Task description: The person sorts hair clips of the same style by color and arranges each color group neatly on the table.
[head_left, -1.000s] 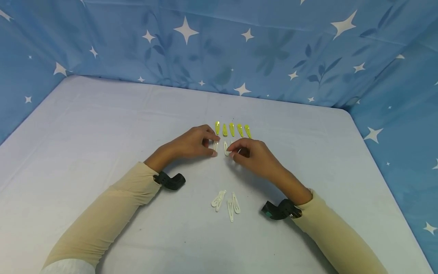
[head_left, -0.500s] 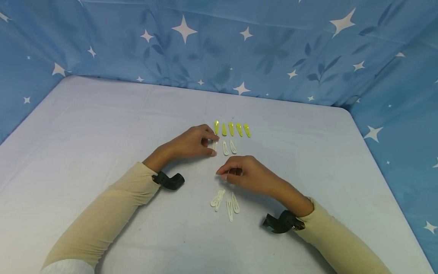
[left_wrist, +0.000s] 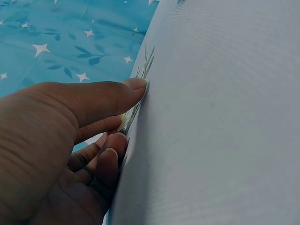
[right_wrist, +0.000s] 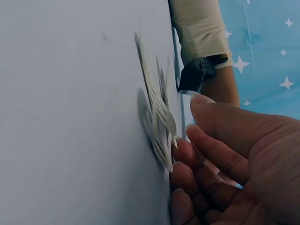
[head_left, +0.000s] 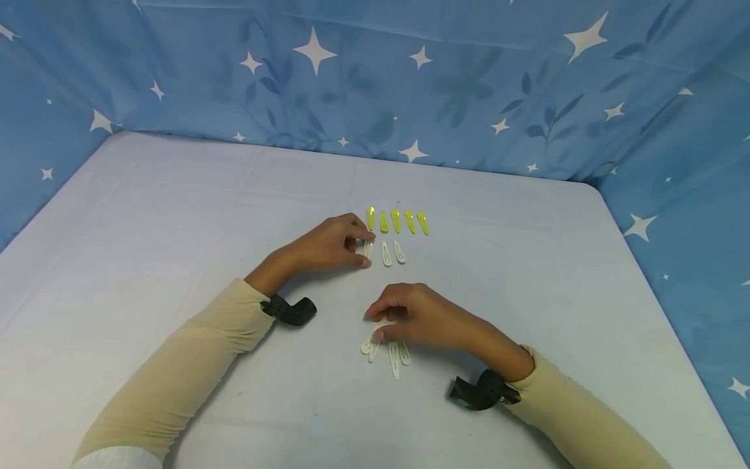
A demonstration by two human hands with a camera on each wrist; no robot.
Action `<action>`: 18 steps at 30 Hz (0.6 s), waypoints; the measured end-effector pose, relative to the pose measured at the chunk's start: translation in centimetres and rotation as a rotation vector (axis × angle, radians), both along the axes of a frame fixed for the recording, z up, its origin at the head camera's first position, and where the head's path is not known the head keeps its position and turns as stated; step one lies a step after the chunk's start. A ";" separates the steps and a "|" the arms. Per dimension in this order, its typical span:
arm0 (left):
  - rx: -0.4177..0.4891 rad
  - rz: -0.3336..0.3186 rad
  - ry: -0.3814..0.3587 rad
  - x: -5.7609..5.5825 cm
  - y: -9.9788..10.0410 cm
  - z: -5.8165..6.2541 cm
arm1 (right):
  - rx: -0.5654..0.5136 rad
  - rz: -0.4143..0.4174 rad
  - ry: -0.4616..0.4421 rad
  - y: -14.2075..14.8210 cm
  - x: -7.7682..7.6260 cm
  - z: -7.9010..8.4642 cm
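Observation:
My left hand (head_left: 336,242) rests at the left end of a short row, with thumb and index finger at the two ends of a white snap hair clip (head_left: 367,249). Two more white clips (head_left: 386,254) lie just right of it. Closer to me, my right hand (head_left: 422,319) reaches over a loose group of white hair clips (head_left: 394,362), its thumb overlapping their upper ends. In the right wrist view its thumb and fingers stand apart beside the white clips (right_wrist: 161,112), holding none. The left wrist view shows the left thumb (left_wrist: 112,97) low over the cloth.
A row of several yellow hair clips (head_left: 396,220) lies beyond the white row. White cloth covers the table (head_left: 234,391), and a blue star-print curtain (head_left: 375,85) hangs behind it. Both wrists wear black cameras (head_left: 291,312).
The right hand has let go of a white clip in the row and come back toward me over the loose clips. The left hand has stayed in place.

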State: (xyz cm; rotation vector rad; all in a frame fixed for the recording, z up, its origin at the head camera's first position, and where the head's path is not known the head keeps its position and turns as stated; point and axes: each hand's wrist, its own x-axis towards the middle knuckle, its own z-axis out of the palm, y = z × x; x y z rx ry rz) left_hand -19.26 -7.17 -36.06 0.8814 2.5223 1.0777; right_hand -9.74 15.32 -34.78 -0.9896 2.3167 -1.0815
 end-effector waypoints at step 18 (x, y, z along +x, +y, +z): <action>-0.002 -0.002 0.008 0.2 0.1 0.2 | 0.193 -0.140 0.155 -0.8 1.9 0.4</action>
